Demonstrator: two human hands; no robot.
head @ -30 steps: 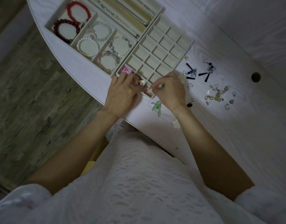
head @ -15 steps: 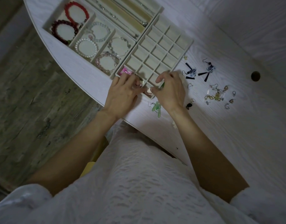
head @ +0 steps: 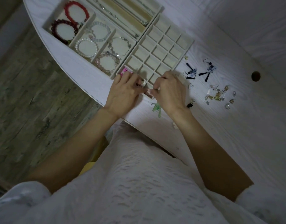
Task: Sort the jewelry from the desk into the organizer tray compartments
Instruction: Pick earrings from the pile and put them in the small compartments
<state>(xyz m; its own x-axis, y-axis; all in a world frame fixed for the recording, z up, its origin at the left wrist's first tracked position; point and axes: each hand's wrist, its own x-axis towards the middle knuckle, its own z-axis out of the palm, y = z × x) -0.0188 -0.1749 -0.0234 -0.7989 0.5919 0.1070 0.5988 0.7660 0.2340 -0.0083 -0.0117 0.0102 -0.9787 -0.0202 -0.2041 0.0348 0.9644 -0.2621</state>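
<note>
A beige organizer tray (head: 186, 46) with many small square compartments lies on the white desk. My left hand (head: 124, 94) and my right hand (head: 169, 92) meet over its near corner, fingers curled, pinching a small pale pink piece of jewelry (head: 149, 91) between them. A pink item (head: 126, 71) sits in the tray's nearest corner compartment. A green earring (head: 157, 109) lies on the desk just below my right hand. Black tassel earrings (head: 198, 71) and a cluster of gold and clear earrings (head: 218, 94) lie to the right.
A bracelet tray (head: 48, 23) at the far left holds red, dark red, pearl and clear bead bracelets. A necklace tray (head: 139, 23) lies behind. A round cable hole (head: 255, 76) sits at the right. The desk's curved edge (head: 84, 88) runs past my left wrist.
Both hands have stayed at the tray's near corner, fingertips shifting slightly around the small pale piece. My right hand has edged a little toward the tray.
</note>
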